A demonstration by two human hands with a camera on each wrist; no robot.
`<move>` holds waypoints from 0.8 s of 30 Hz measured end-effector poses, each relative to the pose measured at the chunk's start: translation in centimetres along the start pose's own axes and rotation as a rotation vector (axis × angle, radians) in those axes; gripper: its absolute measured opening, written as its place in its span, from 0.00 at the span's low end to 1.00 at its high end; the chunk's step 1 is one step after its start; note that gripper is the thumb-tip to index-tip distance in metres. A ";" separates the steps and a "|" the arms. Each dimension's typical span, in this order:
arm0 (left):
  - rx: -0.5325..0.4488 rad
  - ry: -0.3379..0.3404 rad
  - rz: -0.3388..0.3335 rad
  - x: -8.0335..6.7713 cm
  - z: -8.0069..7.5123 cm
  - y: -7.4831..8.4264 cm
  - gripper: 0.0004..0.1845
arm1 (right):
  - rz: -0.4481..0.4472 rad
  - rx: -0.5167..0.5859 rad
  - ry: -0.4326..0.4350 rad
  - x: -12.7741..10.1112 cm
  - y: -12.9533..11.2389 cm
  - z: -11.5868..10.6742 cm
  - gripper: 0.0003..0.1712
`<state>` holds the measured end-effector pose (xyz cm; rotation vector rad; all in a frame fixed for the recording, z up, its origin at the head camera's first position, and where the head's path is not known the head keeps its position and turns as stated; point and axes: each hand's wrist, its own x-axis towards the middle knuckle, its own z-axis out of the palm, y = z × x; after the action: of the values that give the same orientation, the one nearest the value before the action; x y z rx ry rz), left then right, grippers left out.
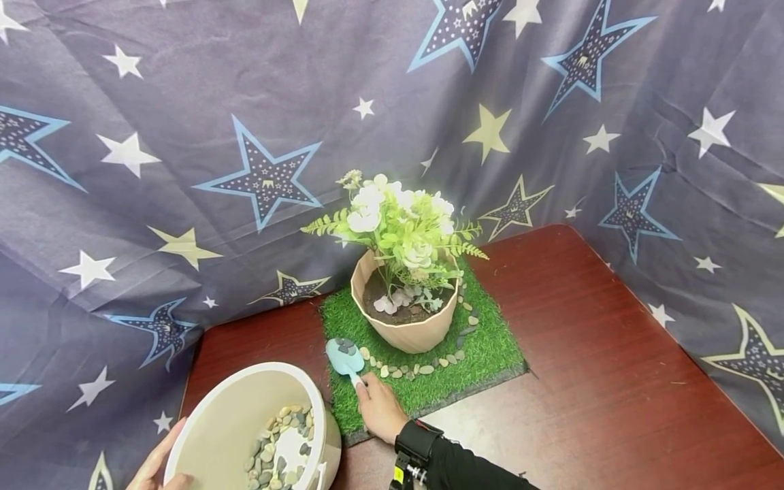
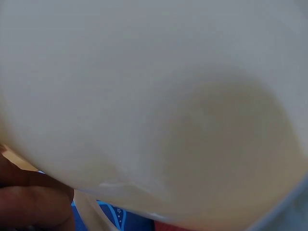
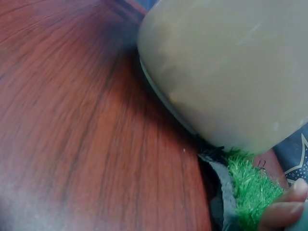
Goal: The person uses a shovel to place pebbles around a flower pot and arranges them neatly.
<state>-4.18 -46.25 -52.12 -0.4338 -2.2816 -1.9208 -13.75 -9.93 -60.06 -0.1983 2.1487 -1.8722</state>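
Observation:
In the head view my right hand (image 1: 381, 408) grips the handle of a small light-blue shovel (image 1: 340, 364), whose scoop carries a few dark pebbles (image 1: 346, 346). The scoop is over the left part of a green turf mat (image 1: 484, 347), beside a curved row of pebbles (image 1: 425, 369). At the lower left my left hand (image 1: 160, 459) holds the side of a tilted cream bucket (image 1: 226, 415), thumb over the rim. Loose pebbles (image 1: 267, 452) lie in the bucket. The bucket's pale wall (image 2: 144, 96) fills most of the left wrist view.
A beige pot (image 1: 416, 333) with white flowers and green leaves (image 1: 404, 224) stands on the mat, partly ringed by the pebble row. Reddish-brown table (image 1: 588, 354) extends to the right. Star-printed cloth (image 1: 343, 61) hangs behind and at both sides.

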 end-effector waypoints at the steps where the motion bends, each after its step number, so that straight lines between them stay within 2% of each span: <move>1: -0.001 0.003 -0.005 0.0 0.0 0.0 0.56 | 0.009 0.027 0.001 0.0 -0.1 0.1 0.14; 6: -0.004 0.008 -0.012 0.0 -0.1 -0.2 0.57 | 0.062 0.120 0.000 0.2 -0.4 0.3 0.15; 12: 0.005 -0.038 0.041 0.2 -0.3 -0.3 0.58 | 0.085 0.170 -0.002 0.6 -0.9 0.3 0.16; 19: -0.007 -0.017 0.005 0.0 -0.3 -0.3 0.58 | 0.122 0.244 0.005 0.5 -1.5 -0.2 0.17; 24: 0.004 -0.015 0.012 0.0 -0.2 -0.2 0.57 | 0.157 0.296 0.016 0.5 -1.7 -0.2 0.17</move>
<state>-4.31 -46.52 -52.29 -0.4616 -2.2859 -1.9133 -14.45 -10.12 -58.38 0.0461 1.8089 -2.0709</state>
